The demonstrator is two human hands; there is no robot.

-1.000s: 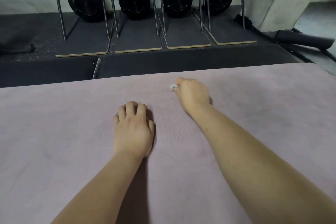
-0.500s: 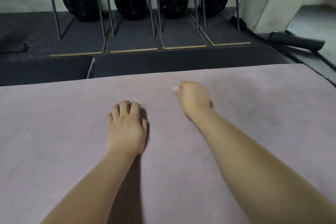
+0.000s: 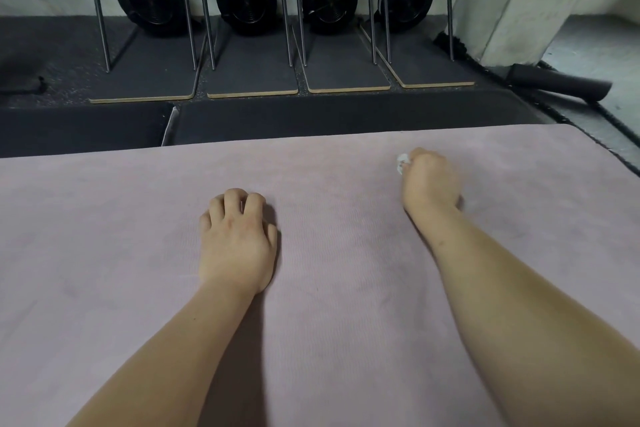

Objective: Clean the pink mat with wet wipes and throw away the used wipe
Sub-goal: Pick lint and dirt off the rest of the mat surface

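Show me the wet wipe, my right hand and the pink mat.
wet wipe [image 3: 401,161]: head view, on the white wad showing at the knuckles.
right hand [image 3: 429,184]: head view, on the back of the hand.
pink mat [image 3: 104,236]: head view, on bare surface, left side.

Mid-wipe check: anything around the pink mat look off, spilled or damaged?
Nothing spilled or damaged. The pink textured mat lies flat, faintly smudged in places. The right hand grips the crumpled white wipe. A black cylindrical roll lies slanted on the floor.

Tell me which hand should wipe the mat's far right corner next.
Right. The right hand grips the wipe near that corner of the mat; the left hand rests mid-mat, no wipe visible in it.
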